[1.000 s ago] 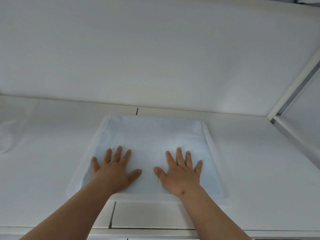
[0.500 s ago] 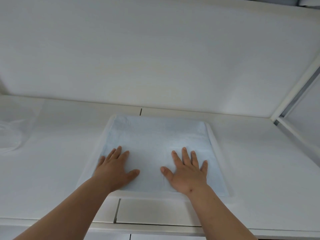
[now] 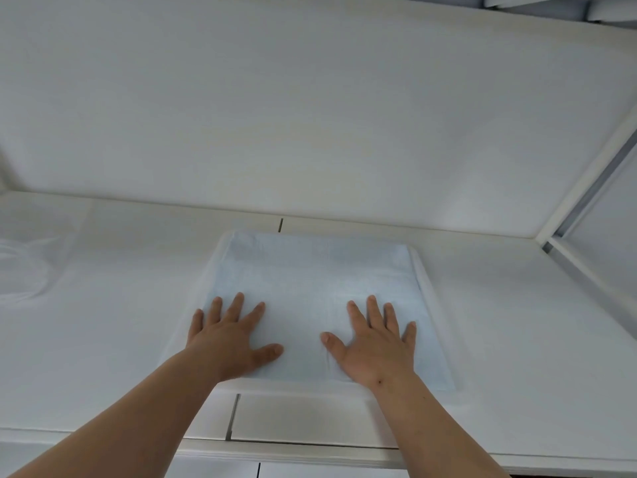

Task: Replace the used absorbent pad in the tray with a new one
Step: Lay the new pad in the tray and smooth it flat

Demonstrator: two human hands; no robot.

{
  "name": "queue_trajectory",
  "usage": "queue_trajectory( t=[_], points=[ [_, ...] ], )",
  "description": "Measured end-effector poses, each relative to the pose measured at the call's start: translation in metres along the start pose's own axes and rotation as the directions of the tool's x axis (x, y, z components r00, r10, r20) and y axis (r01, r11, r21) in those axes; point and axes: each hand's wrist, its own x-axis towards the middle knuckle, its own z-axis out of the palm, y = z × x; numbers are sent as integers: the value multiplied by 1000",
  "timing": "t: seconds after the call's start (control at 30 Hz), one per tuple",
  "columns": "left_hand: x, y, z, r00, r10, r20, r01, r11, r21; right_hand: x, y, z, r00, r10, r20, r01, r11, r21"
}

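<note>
A pale blue absorbent pad [image 3: 310,288] lies flat in a shallow white tray [image 3: 431,305] on the white bench [image 3: 517,322]. Both hands press on its near half, fingers straight and spread (gripping nothing): the left hand [image 3: 231,336] at 8 o'clock on the pad, the right hand [image 3: 375,343] at 4 o'clock. Crumpled clear plastic [image 3: 24,270] sits at the bench's 9 o'clock edge.
</note>
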Motion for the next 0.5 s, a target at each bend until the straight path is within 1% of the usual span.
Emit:
queue_trajectory(
  t=[0.23, 0.33, 0.4, 0.5],
  points=[
    [-4, 0, -5, 1000, 19, 3, -19, 1000, -17, -3, -1, -4, 1000, -7, 2, 7, 1000, -7],
    [-8, -4, -15, 999, -24, -31, 22, 998, -56, -9, 0, -9, 999, -13, -30, 13, 1000, -1],
    [-10, -7, -16, 999, -33, 2, 33, 998, -61, -13, 2, -11, 1000, -9, -23, 9, 1000, 4],
    [-11, -8, -8, 996, -12, 84, 13, 1000, -16, -16, 5, -8, 999, 14, 37, -15, 1000, 11]
  ],
)
